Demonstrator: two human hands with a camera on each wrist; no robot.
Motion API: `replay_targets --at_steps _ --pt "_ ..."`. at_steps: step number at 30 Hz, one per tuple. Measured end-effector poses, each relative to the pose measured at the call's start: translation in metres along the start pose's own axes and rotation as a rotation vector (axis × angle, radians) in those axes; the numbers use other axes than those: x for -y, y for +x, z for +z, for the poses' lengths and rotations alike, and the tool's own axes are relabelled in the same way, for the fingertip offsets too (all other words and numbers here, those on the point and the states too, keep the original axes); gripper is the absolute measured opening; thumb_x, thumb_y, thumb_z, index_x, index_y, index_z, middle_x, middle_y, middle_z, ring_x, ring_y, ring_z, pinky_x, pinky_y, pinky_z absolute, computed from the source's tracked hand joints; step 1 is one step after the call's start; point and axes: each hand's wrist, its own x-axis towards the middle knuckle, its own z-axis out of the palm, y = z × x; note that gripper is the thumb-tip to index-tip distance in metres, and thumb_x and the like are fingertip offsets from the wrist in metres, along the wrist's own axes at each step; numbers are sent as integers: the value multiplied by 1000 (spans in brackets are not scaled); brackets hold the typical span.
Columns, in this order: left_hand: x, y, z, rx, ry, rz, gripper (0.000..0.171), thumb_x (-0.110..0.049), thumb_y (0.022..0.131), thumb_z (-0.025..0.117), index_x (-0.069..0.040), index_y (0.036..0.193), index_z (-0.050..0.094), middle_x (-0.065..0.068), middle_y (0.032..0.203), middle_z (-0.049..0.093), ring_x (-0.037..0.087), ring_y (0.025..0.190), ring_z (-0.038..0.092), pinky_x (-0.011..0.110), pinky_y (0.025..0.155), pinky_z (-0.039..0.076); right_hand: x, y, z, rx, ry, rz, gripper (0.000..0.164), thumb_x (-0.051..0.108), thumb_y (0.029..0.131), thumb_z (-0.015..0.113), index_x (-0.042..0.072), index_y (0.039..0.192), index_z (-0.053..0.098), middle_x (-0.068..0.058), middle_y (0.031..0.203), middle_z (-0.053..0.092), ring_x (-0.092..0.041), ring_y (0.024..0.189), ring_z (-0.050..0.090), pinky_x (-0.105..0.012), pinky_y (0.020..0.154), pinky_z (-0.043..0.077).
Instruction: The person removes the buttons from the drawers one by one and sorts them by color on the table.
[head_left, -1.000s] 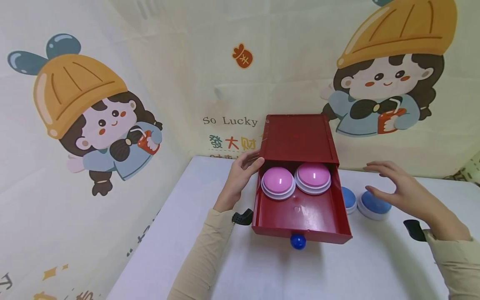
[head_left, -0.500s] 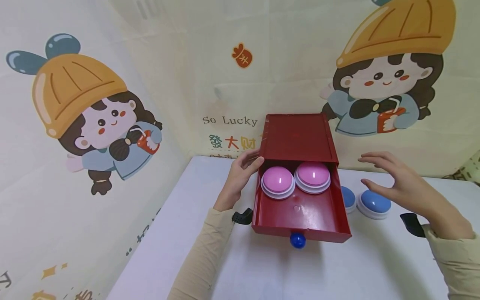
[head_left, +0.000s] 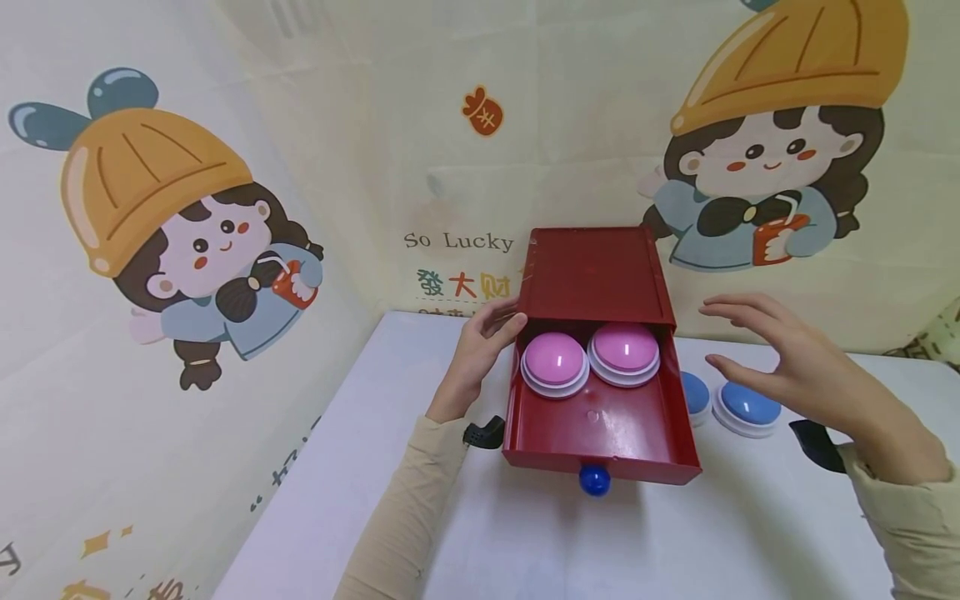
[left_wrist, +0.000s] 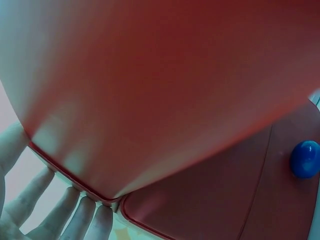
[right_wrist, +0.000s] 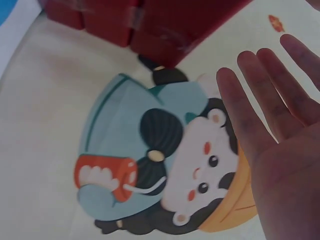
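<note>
I see a creased beige left sleeve (head_left: pixel 401 508) ending just below the left hand (head_left: pixel 480 358), and a matching right sleeve (head_left: pixel 911 533) below the right hand (head_left: pixel 802 362). A small curved black piece (head_left: pixel 487 433) juts below the left thumb; a pointed black flap (head_left: pixel 816 445) (almost leaf-shaped) below the right.

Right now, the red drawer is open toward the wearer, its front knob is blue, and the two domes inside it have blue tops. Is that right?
Not quite: the two domes inside have pink tops, not blue, as the head view shows. The red drawer is open toward the wearer and its front knob is blue, as you say.
</note>
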Motion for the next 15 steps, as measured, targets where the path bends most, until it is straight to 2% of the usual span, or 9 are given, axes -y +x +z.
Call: replay_targets --at_steps 8,12,15 --pt "-1 -1 0 -2 1 -4 42 -30 95 68 -22 135 58 -2 133 59 12 125 57 32 103 50 15 8 -4 14 -19 -38 72 8 69 90 13 134 59 -6 137 53 -26 122 51 0 83 36" --pt "-2 -1 1 1 2 -4 42 -30 95 68 -21 135 58 -1 134 59 12 126 57 33 103 50 20 11 -4 18 2 -65 73 7 69 89 14 135 58 -6 137 53 -25 123 50 4 87 30" --pt "-2 -1 1 -2 0 -2 42 -29 96 68 -20 135 58 1 134 59 14 126 57 33 104 50 25 15 -4 25 12 -86 73 7 70 89 14 136 58 -4 138 53 -24 125 49 4 89 30"
